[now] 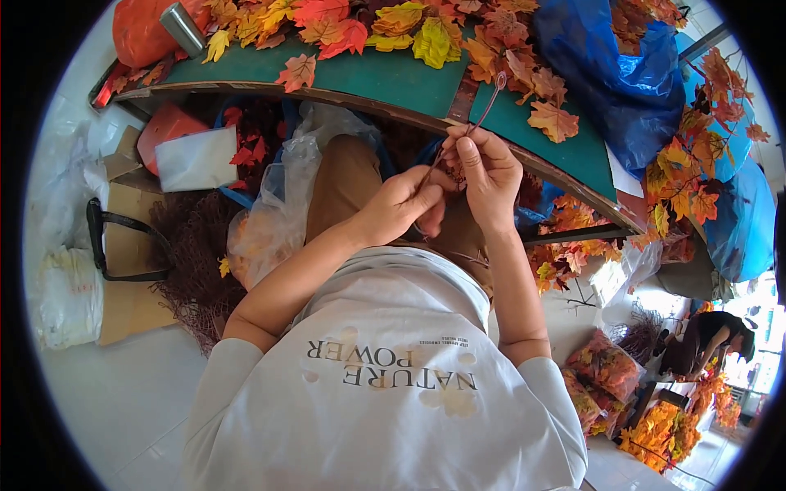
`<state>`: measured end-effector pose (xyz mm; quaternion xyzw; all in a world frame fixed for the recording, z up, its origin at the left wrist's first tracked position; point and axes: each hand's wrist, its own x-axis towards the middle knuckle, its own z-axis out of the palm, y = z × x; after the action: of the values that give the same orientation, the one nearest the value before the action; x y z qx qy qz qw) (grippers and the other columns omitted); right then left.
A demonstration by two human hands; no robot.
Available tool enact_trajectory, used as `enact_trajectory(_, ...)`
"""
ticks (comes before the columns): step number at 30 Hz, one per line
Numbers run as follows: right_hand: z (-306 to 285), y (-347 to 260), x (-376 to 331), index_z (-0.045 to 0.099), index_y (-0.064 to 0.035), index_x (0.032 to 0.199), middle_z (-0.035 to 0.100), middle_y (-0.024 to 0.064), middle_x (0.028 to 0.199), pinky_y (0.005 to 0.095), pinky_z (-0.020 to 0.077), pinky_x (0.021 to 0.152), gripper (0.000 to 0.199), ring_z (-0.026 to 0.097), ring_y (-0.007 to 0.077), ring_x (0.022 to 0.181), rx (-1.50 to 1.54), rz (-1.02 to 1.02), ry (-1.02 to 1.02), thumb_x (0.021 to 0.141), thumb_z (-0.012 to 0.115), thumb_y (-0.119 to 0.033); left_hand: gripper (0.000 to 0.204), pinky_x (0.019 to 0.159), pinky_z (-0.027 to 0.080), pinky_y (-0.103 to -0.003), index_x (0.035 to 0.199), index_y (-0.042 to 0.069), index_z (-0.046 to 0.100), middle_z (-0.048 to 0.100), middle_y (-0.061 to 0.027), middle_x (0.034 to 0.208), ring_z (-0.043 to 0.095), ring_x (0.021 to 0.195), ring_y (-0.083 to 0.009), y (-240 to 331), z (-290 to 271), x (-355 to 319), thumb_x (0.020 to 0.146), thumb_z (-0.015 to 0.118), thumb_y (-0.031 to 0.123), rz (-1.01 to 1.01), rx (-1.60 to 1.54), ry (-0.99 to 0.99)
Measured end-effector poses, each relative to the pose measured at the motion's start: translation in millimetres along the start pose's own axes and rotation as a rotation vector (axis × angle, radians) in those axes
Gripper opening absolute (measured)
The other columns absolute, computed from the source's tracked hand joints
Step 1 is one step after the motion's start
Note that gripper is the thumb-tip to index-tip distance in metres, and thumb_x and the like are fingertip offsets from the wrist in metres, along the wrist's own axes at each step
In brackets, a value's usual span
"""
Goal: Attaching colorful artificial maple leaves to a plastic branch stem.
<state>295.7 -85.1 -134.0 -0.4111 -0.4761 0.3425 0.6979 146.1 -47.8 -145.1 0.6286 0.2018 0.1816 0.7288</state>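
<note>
Between my two hands, just off the near edge of a green-topped table [385, 80], runs a thin brown wire-like stem [489, 108] with a small loop at its upper end. My right hand [491, 176] pinches it below the loop between thumb and fingers. Lower and to the left, my left hand [409, 200] is closed with its fingers curled on the stem's lower part. My fingers hide where the stem ends. Artificial autumn leaves [323, 31] in red, orange and yellow lie along the table, and an orange leaf [553, 121] rests nearest my right hand.
A blue plastic bag [610, 78] sits on the table's right. A metal cylinder [183, 29] stands at the far left. Dark brown twigs [196, 262] and a cardboard box [127, 237] are on the floor left of me. Far right, a person [706, 344] bends beside bagged leaves [607, 364].
</note>
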Motion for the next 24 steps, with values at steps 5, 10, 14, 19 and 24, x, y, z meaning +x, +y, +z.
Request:
enact_trajectory(5, -1, 1, 6, 0.055, 0.0013, 0.111, 0.059, 0.0051, 0.088, 0.0253, 0.0481, 0.077, 0.020, 0.056, 0.0123, 0.081, 0.094, -0.042, -0.051, 0.092, 0.051, -0.002, 0.034, 0.071, 0.052, -0.026, 0.120, -0.001, 0.049, 0.059, -0.0068, 0.087, 0.061, 0.076, -0.0149, 18, -15, 1, 0.097, 0.044, 0.023, 0.089, -0.545, 0.074)
enact_trajectory(10, -12, 20, 13, 0.054, -0.0029, 0.096, 0.057, 0.0057, 0.096, 0.0309, 0.0467, 0.079, 0.006, 0.055, 0.0165, 0.086, 0.402, 0.076, -0.140, 0.091, 0.054, -0.007, 0.029, 0.059, 0.054, -0.024, 0.110, 0.000, 0.057, 0.062, -0.0061, 0.082, 0.061, 0.065, -0.0116, 3, -22, 8, 0.095, 0.049, 0.024, -0.002, -0.692, -0.052)
enact_trajectory(14, -9, 26, 10, 0.052, -0.0092, 0.088, 0.050, 0.0046, 0.091, 0.0307, 0.0404, 0.083, 0.009, 0.049, 0.0179, 0.094, 0.625, 0.195, -0.298, 0.090, 0.057, -0.017, 0.028, 0.052, 0.052, -0.021, 0.104, -0.002, 0.057, 0.060, -0.0036, 0.075, 0.059, 0.060, -0.0094, -7, -14, 3, 0.093, 0.051, 0.023, -0.006, -0.961, -0.179)
enact_trajectory(19, -1, 31, 17, 0.048, -0.0151, 0.075, 0.041, 0.0015, 0.079, 0.0351, 0.0400, 0.081, 0.023, 0.045, 0.0236, 0.090, 0.682, 0.238, -0.574, 0.085, 0.063, -0.029, 0.028, 0.043, 0.045, -0.019, 0.106, 0.003, 0.056, 0.056, -0.0054, 0.087, 0.058, 0.063, -0.0134, -34, -7, -2, 0.091, 0.055, 0.026, 0.006, -1.106, -0.397)
enact_trajectory(24, 0, 29, 36, 0.050, -0.0132, 0.074, 0.046, 0.0023, 0.073, 0.0384, 0.0414, 0.077, 0.023, 0.049, 0.0255, 0.082, 0.568, 0.241, -0.816, 0.087, 0.062, -0.028, 0.020, 0.039, 0.038, -0.019, 0.094, 0.005, 0.059, 0.053, -0.0045, 0.084, 0.057, 0.062, -0.0152, -44, -1, 2, 0.086, 0.063, 0.024, 0.255, -1.053, -0.459)
